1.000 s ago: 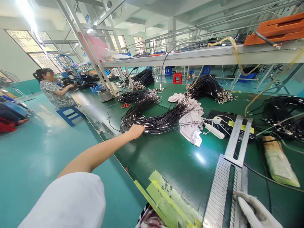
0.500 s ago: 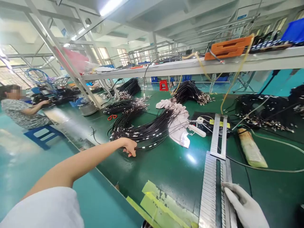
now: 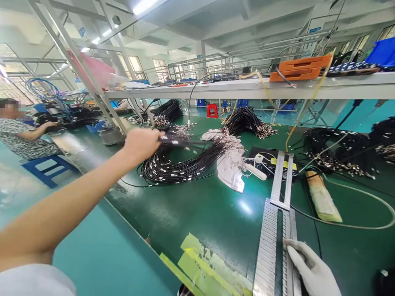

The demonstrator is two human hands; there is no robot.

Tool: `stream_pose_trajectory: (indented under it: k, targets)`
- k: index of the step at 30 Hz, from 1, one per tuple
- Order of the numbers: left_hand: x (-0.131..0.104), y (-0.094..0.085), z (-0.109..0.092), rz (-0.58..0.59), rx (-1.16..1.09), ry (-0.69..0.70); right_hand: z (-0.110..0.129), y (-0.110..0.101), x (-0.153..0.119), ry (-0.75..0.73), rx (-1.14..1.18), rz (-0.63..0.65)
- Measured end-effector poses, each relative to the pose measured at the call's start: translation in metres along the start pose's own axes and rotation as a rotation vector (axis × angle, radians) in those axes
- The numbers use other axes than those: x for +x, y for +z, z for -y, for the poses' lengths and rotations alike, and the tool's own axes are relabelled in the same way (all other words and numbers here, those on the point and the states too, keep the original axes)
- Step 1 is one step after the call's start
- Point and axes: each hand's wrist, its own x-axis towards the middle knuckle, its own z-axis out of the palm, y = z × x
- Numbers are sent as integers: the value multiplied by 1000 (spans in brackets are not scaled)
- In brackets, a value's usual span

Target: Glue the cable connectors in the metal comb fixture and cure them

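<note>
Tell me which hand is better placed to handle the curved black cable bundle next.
Probably the left hand: it grips some cables near the curved bundle, while the gloved right hand touches the slotted metal fixture, farther from the bundle.

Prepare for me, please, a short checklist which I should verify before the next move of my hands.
1. Left hand has hold of black cables: ok.
2. Number of cables held: cannot tell, they are blurred.
3. Both hands gloved: not ok, only the right hand wears a white glove; the left is bare.
4. Right hand's fingers at the ridged metal fixture: ok; whether they pinch anything small, cannot tell.
5. Curved cable bundle lying on the green table: ok, with its connector ends over the pale cloth.
6. Bundle without strays: not ok, one loose cable sticks out toward the table edge.
</note>
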Motion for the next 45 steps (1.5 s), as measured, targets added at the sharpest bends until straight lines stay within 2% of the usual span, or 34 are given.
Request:
stream_pose_trajectory:
  k: [3,5,7,8,9,11,15,17,19,20,22,24,26,28,29,30,32,34,35,36,38,40,42,43,45]
  targets:
    - [-60,49,-31,292,16,120,8,-5,1,18,-81,21]
    - [-89,77,-50,486,-29,231,17,-8,0,1,-175,38]
    - [-99,91,-61,588,-62,296,30,-9,-2,-72,-274,34]
    - [-95,91,-62,598,-68,311,39,-8,-2,-118,-308,22]
    - [-86,86,-60,582,-63,311,49,-6,-3,-164,-323,18]
    - [-53,62,-49,485,-28,278,74,2,0,-226,-293,53]
    - [24,-15,-13,204,59,118,131,29,17,-273,-136,304]
    - [45,-55,3,45,100,54,157,46,28,-242,-10,452]
    - [45,-84,10,-54,112,38,176,63,37,-159,188,602]
    - [38,-93,9,-89,105,43,183,72,41,-105,315,675]
    - [9,-95,-2,-48,51,78,193,91,45,52,608,821]
    - [-37,-77,-23,139,-68,139,197,110,45,289,902,934]
    - [-92,-41,-48,403,-258,278,197,129,42,524,1146,973]
    - [-145,2,-70,750,-462,427,193,149,40,693,1279,942]
    - [-168,21,-77,885,-528,472,189,158,40,752,1304,892]
    - [-187,38,-82,953,-559,495,186,167,41,802,1300,816]
    - [-213,61,-86,1105,-596,569,181,182,48,855,1254,642]
    - [-222,70,-81,1204,-650,621,181,190,59,839,1218,523]
    - [-221,72,-76,1225,-698,641,184,191,64,815,1214,506]
    - [-217,74,-69,1208,-762,646,188,190,68,787,1219,511]
    - [-202,81,-47,1035,-878,555,199,181,70,706,1240,535]
    - [-183,95,-17,745,-853,271,212,161,62,539,1257,540]
    - [-166,115,15,491,-630,-121,223,133,46,214,1233,492]
    - [-160,127,28,443,-553,-251,226,118,37,134,1225,459]
    - [-153,151,43,434,-480,-401,229,90,21,6,1224,445]
